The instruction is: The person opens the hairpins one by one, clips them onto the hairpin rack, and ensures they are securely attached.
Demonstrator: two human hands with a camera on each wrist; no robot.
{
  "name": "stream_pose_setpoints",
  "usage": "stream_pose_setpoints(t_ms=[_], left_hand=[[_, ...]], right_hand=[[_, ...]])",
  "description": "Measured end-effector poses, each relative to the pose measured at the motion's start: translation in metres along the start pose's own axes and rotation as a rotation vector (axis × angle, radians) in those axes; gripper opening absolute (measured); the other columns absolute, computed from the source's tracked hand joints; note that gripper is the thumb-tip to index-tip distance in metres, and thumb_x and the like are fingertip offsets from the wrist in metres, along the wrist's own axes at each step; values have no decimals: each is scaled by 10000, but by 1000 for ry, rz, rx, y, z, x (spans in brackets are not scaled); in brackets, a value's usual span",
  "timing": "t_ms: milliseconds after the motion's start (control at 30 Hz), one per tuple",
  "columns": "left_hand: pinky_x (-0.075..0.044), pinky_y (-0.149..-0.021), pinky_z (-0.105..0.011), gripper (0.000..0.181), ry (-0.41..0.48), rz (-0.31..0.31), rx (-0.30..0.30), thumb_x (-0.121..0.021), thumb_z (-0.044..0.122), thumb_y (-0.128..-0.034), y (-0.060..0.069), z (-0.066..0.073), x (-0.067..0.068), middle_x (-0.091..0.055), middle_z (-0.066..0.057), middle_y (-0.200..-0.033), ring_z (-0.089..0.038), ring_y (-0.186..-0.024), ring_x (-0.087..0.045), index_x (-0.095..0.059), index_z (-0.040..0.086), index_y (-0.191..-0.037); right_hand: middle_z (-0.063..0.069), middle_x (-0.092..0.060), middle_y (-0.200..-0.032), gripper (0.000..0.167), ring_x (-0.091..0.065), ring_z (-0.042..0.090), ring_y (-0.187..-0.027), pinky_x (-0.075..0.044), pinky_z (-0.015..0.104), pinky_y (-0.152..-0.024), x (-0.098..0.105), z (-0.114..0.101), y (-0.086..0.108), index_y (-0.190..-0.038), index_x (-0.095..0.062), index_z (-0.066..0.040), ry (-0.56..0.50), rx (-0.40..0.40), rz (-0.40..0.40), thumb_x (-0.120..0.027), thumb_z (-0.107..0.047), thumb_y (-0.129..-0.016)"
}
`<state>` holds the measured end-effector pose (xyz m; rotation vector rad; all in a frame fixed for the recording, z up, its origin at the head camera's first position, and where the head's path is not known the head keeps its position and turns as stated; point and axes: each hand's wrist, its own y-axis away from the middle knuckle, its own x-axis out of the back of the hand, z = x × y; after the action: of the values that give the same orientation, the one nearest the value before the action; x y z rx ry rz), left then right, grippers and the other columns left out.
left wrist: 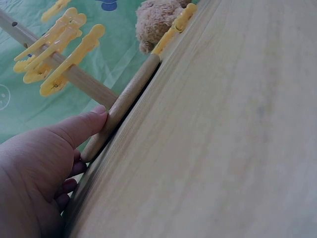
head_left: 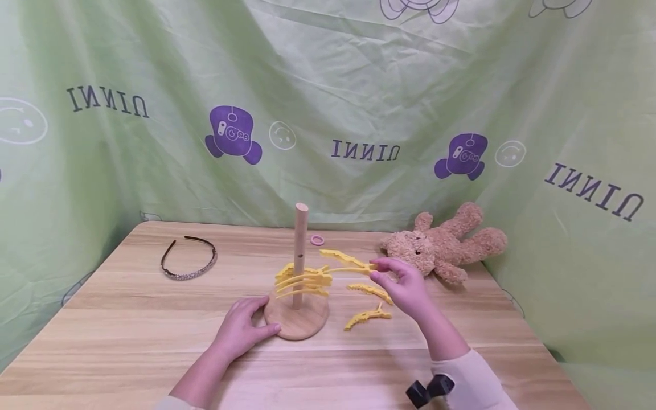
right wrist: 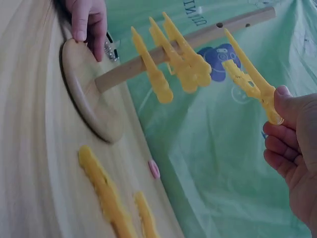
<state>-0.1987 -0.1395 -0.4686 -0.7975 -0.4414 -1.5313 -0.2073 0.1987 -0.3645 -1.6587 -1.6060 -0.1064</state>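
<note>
A wooden stand has a round base (head_left: 296, 326) and an upright post (head_left: 300, 233). My left hand (head_left: 241, 327) grips the base's left rim, thumb at the front and fingers behind. Several yellow hair clips (right wrist: 173, 62) are clamped around the post, one above another, their tails pointing right. Between thumb and fingertips, my right hand (head_left: 405, 285) pinches the tail end of another yellow hair clip (right wrist: 257, 89). That clip's jaws are spread, and in the right wrist view it is apart from the post. Two more yellow clips (head_left: 370, 292) (head_left: 366, 318) lie on the table right of the base.
A dark headband with a sparkly band (head_left: 189, 275) lies on the table's left side. Behind the post is a small pink ring (head_left: 317, 240). A brown teddy bear (head_left: 443, 245) lies at the back right. Green printed cloth (head_left: 328, 188) hangs around the wooden table (head_left: 128, 341).
</note>
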Motion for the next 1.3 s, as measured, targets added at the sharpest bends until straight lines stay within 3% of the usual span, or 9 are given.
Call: stream_pose_setpoints(t_ms=[200, 467, 667, 967, 1300], left_hand=[[-382, -1102, -553, 758, 4, 7, -8, -824, 437, -737, 0, 0, 0, -615, -168, -1322, -368, -1277, -500, -586, 12, -1318], [-387, -1095, -554, 752, 6, 13, -18, -831, 421, -731, 0, 0, -1, -620, -172, -1312, -367, -1267, -508, -591, 4, -1309], [-390, -1094, -552, 750, 1, 16, -24, -830, 424, -731, 0, -1, -1, -621, -169, -1314, -363, -1264, -511, -593, 5, -1307], [-387, -1096, -551, 751, -1, 15, -18, -829, 426, -732, 0, -1, 0, -620, -168, -1315, -363, -1267, -508, -593, 5, -1307], [-392, -1093, -547, 755, -5, 18, -20, -830, 428, -729, 0, -1, -1, -621, -169, -1313, -358, -1261, -513, -593, 1, -1304]], right_hand=[[117, -715, -937, 220, -640, 222, -902, -532, 226, -750, -25, -14, -22, -1039, -740, -10, -25, 25, -27, -754, -98, -837], [98, -732, -932, 197, -673, 223, -885, -546, 202, -672, -49, -24, -38, -1036, -742, -36, -11, 29, -117, -738, -132, -864], [124, -722, -942, 207, -674, 254, -928, -557, 235, -743, -57, -27, -41, -1045, -732, -6, -52, 42, -155, -732, -109, -866], [112, -719, -974, 235, -663, 252, -957, -537, 209, -707, -59, -28, -42, -1076, -726, -28, -45, 31, -187, -735, -138, -869], [125, -723, -1014, 259, -660, 291, -1006, -561, 482, -862, -56, -29, -41, -1105, -716, -19, -57, 61, -208, -728, -133, -873]])
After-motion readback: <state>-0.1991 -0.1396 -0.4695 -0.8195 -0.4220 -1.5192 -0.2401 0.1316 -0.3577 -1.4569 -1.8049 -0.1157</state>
